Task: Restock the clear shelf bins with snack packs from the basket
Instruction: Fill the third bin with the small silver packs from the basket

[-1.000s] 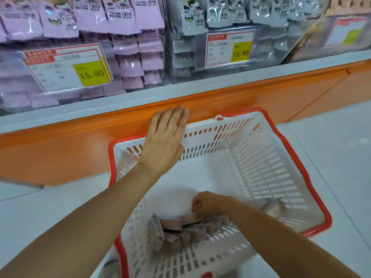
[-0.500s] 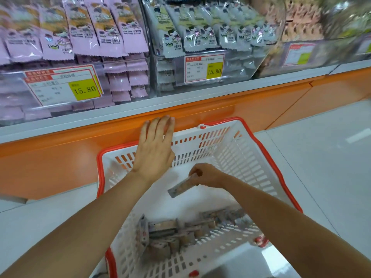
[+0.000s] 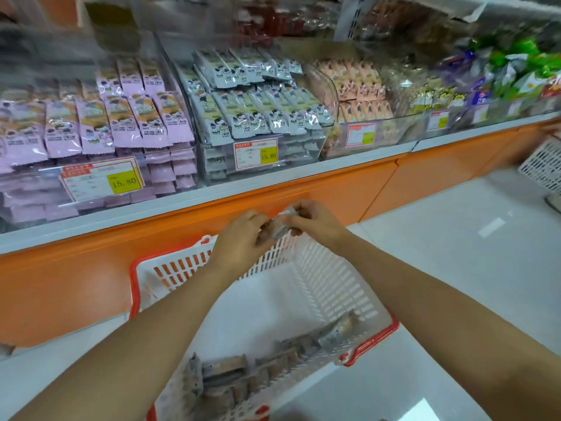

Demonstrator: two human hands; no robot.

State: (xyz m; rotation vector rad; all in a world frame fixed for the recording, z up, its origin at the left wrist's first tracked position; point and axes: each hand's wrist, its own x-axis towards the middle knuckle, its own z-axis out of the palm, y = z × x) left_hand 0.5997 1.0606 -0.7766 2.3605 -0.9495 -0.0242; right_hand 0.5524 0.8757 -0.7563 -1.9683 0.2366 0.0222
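Observation:
A grey snack pack (image 3: 280,226) is held above the far rim of the white basket with the red rim (image 3: 135,287). My left hand (image 3: 243,238) grips its near end and my right hand (image 3: 315,223) pinches its far end. Several more grey packs (image 3: 243,375) lie at the near end of the basket floor. Above the orange shelf front stand clear bins: one with lilac packs (image 3: 121,126), one with grey-white packs (image 3: 258,107) and one with peach packs (image 3: 361,89).
Yellow price tags reading 15.80 (image 3: 126,182) hang on the bin fronts. A second white basket (image 3: 543,165) stands on the pale floor at the right edge. More bins with green and purple wrappers (image 3: 510,68) fill the shelf's right end.
My right hand lifted a pack out of the basket up to the rim. My left hand left the basket's far wall and took hold of the pack too. The view tilted up towards the bins.

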